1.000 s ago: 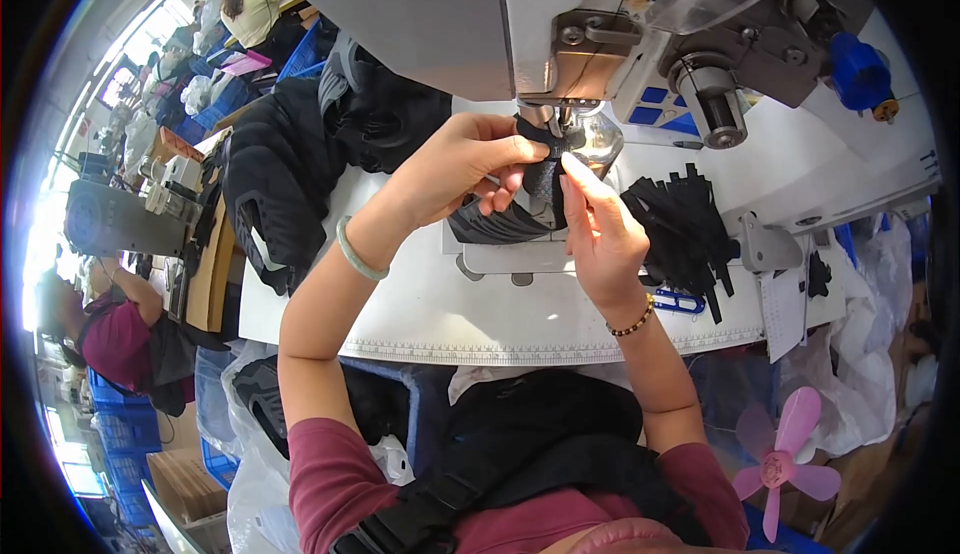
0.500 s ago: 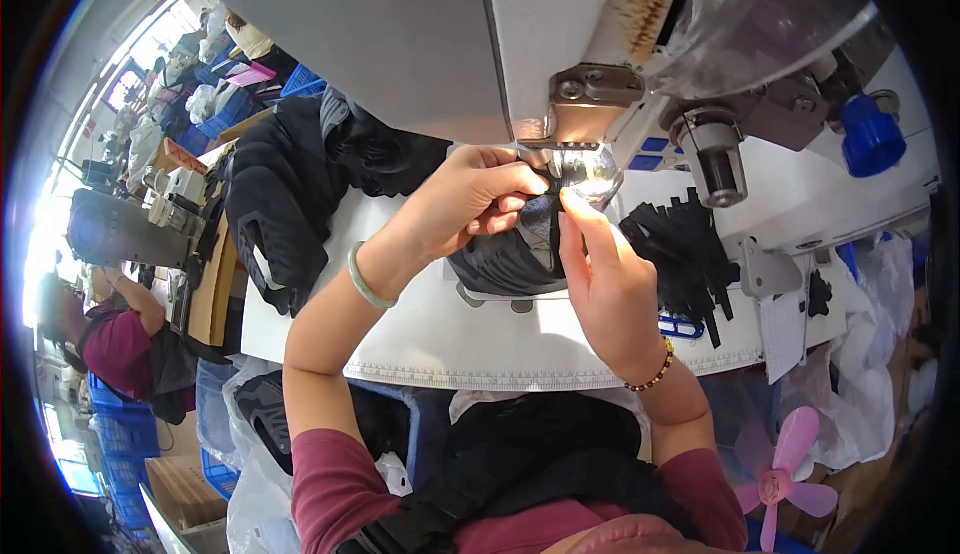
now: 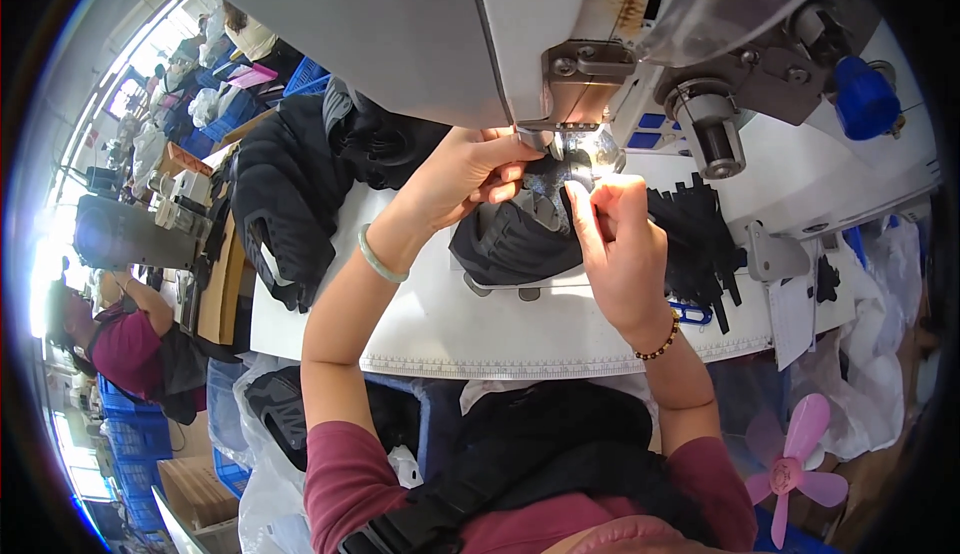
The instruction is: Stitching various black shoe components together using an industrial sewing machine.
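Centre frame, under sewing machine head (image 3: pixel 440 44): dark fabric piece (image 3: pixel 515 239) on white bench (image 3: pixel 420 324). Left hand (image 3: pixel 465 174) pinching fabric edge at presser foot (image 3: pixel 575 149); right hand (image 3: pixel 620 244) pinching alongside. Best fed flat, fingertips clear of needle.

The sewing machine head (image 3: pixel 420 34) is running off the top edge and hiding the needle. The left hand (image 3: pixel 465 174) is covering part of the dark fabric piece (image 3: pixel 510 244), its fingertips tucking under the machine. The pink fan (image 3: pixel 795 454) is lying partly cut off.
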Demonstrator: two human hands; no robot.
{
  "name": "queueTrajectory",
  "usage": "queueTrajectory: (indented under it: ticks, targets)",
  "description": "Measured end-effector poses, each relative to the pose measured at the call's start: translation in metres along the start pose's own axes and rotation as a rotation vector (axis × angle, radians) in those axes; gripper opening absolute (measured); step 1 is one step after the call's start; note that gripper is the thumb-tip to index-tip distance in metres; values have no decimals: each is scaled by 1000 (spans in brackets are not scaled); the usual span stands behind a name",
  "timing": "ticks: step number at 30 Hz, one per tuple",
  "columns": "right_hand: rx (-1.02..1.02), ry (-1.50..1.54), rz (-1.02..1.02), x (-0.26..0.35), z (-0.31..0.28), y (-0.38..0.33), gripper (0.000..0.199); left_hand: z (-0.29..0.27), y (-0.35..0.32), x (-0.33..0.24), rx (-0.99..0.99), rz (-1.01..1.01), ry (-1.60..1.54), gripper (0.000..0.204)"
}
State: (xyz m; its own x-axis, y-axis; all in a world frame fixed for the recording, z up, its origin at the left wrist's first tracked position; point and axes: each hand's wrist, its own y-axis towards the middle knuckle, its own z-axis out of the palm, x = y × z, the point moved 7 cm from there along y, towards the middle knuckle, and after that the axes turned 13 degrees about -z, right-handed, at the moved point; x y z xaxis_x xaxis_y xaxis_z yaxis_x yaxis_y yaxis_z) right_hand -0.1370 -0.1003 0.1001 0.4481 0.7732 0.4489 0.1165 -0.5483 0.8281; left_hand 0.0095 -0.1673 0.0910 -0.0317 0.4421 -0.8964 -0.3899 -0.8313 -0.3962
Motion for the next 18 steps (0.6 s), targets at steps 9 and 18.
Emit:
queueTrajectory:
  ticks: [9,18]
  targets:
    - [-3,85,3,-4,2,-5,28,10,-7,-1,-124,208,215,17]
    - [309,291,-204,55,14,-21,31,-6,-71,2,-7,177,482,14]
